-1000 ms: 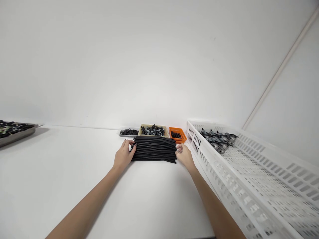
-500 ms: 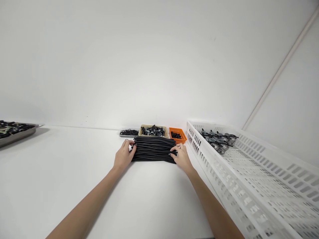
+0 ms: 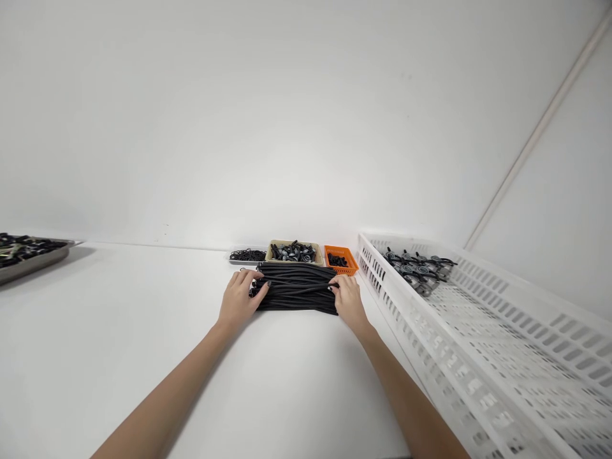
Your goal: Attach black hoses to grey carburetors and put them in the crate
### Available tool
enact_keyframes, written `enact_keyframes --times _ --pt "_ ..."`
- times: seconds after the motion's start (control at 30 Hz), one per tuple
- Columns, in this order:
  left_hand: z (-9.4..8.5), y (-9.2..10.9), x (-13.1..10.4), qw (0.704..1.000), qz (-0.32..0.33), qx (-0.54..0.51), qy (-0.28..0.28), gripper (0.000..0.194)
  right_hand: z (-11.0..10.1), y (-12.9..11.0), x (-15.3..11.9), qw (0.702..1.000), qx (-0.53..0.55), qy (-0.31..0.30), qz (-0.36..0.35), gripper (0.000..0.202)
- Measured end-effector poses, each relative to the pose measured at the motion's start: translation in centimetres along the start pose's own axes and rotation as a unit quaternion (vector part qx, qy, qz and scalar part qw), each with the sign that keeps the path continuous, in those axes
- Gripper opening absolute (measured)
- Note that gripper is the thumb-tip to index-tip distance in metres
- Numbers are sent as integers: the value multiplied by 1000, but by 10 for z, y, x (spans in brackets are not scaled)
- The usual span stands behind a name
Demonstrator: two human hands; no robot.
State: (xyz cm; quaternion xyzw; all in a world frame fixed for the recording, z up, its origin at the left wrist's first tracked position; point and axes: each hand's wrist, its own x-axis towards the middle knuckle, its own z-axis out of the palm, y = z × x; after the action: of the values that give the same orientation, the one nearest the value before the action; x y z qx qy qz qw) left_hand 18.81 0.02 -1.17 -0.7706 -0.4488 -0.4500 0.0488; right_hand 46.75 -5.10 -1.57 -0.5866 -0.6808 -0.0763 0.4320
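A bundle of long black tubes (image 3: 299,290) lies crosswise on the white table, its strands side by side. Small metal bits show at the bundle's left ends. My left hand (image 3: 238,298) rests at that end, thumb lying over the tubes and set apart from the fingers. At the opposite end, my right hand (image 3: 350,301) has thumb and forefinger pinched together on a black tube. The fingertips of both hands are partly lost against the dark strands.
Behind the bundle stand a clear tray (image 3: 229,257) of thin black loops, a cream basket (image 3: 317,253) of black and grey parts and an orange basket (image 3: 352,262) of small black pieces. A white crate (image 3: 430,338) fills the right; a metal tray (image 3: 48,256) sits far left.
My left thumb has shifted right over the tubes, away from the fingers. My right hand has moved slightly, its thumb and forefinger closer together on a tube.
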Motion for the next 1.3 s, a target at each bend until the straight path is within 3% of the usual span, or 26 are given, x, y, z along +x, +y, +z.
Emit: enact_keyframes --times 0.17,0.4,0.87,1.2,1.3 --pt "1 2 0 995 86 26 -41 31 -3 -5 1 997 79 25 0 20" --pt "7 -6 -1 991 87 14 -105 19 -5 -7 3 992 118 48 4 19" --pt "10 -18 -1 994 60 -13 -94 15 -16 4 9 980 149 128 -4 17" --pt "-7 -3 0 994 68 -36 -78 19 -16 3 9 981 146 125 7 18" --pt "-7 -3 0 994 64 -41 -80 11 -17 3 9 982 142 125 14 18"
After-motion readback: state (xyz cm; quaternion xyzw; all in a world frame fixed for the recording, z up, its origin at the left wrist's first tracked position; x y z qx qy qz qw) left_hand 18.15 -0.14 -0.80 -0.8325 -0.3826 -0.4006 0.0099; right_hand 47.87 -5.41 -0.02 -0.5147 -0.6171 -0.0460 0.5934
